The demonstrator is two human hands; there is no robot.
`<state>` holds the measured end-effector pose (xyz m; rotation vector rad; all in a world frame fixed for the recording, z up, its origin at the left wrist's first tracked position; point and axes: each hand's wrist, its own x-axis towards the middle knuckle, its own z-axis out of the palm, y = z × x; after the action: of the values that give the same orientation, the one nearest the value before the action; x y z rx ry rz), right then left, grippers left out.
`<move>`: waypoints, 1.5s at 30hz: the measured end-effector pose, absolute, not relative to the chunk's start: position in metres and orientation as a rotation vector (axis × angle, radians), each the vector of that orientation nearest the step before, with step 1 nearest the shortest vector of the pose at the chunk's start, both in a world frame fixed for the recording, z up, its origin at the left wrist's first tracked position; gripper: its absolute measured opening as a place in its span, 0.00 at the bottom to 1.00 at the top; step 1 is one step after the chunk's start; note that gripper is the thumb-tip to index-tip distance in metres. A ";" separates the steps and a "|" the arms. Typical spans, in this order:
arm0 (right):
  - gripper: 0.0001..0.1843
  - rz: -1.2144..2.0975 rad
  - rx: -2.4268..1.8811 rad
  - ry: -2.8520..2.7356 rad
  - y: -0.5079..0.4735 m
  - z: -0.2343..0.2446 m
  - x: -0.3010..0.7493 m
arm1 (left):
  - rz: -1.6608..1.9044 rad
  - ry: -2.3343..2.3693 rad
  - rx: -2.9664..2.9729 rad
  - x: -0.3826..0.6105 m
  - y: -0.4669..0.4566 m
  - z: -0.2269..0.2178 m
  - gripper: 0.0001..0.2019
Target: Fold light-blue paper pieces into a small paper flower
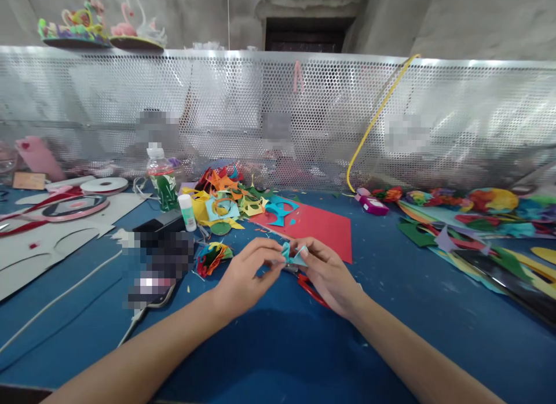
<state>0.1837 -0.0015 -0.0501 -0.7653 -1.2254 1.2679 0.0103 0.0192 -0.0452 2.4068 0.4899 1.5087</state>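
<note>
Between both hands, above the blue table, is a small piece of light-blue paper (299, 257), folded or curled. My left hand (249, 274) pinches its left end with thumb and fingertips. On the other side, my right hand (328, 274) grips the paper with its thumb on top. Red-handled scissors (311, 293) lie on the table just below, partly hidden by my right hand. A multicoloured paper flower (214, 258) rests to the left of my left hand. Behind the hands lies a red sheet of paper (324, 224).
Coloured paper scraps (230, 193) are heaped at the back beside a glue stick (187, 213) and a bottle (162, 181). A phone (158, 288) with a white cable lies left. More paper and flowers (490, 201) cover the right side. A perforated metal screen (321, 120) stands behind.
</note>
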 end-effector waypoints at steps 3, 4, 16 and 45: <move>0.10 1.301 -0.773 -1.248 -0.003 -0.049 0.184 | 1.485 0.507 2.344 0.010 0.019 -0.044 0.09; 0.09 1.309 -0.775 -1.252 -0.003 -0.049 0.185 | 1.449 0.528 2.290 0.010 0.019 -0.044 0.09; 0.11 1.184 -0.854 -1.321 -0.002 -0.048 0.190 | 1.063 0.956 1.801 0.015 0.018 -0.038 0.09; 0.07 0.726 -1.154 -1.631 -0.004 -0.071 0.176 | 0.720 0.931 2.057 0.006 0.019 -0.028 0.16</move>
<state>0.1761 -0.0044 -0.0708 -1.1539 -1.6312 0.7260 0.0056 0.0187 -0.0277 2.0566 0.9315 0.7195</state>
